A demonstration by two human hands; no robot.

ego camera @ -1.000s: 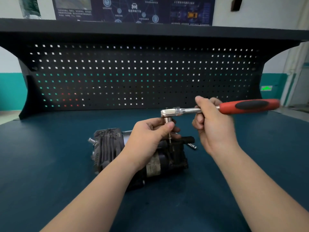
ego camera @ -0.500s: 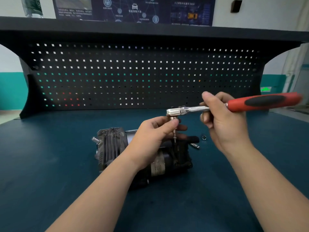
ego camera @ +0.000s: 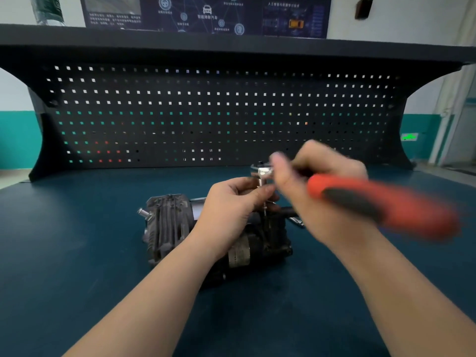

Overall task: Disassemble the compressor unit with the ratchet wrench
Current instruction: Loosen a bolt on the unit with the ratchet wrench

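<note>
Lying on its side at the centre of the dark blue table (ego camera: 77, 266), the compressor unit (ego camera: 167, 228) has a ratchet wrench (ego camera: 262, 171) standing over its 3 o'clock end. Left hand (ego camera: 231, 204): fingers pinched around the thin bit below the chrome head. Right hand (ego camera: 316, 191): fingers curled around the wrench shaft, its blurred red-and-black handle (ego camera: 381, 204) pointing toward 4 o'clock. Pegboard (ego camera: 206, 112) at 12 o'clock.

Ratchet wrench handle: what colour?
Red-orange with a black grip inlay, on the ratchet wrench handle; motion-blurred, head view, the only one.
</note>
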